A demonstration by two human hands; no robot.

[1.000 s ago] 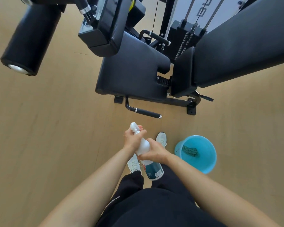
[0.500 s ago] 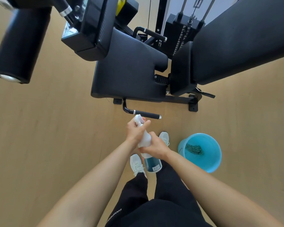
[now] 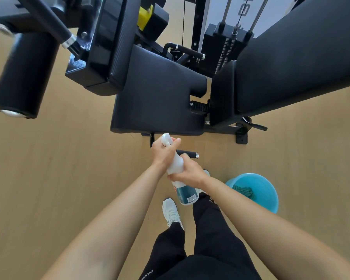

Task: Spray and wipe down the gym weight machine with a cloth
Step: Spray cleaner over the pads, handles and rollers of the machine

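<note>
A white spray bottle (image 3: 177, 164) with a teal label is held between both hands just in front of the black seat pad (image 3: 158, 98) of the weight machine. My left hand (image 3: 163, 152) wraps the trigger head at the top. My right hand (image 3: 189, 172) grips the bottle's body. The nozzle points toward the seat's front edge. A green cloth (image 3: 243, 190) lies inside a blue bucket (image 3: 269, 201) on the floor to my right.
A black back pad (image 3: 291, 63) slopes up to the right, a roller pad (image 3: 24, 77) hangs at left, and the weight stack (image 3: 220, 47) stands behind. A black handle (image 3: 187, 153) sticks out under the seat. My feet stand on the wooden floor (image 3: 69, 178).
Both hands have carried the bottle forward, closer to the seat's front edge. The machine looms larger as my view moves in.
</note>
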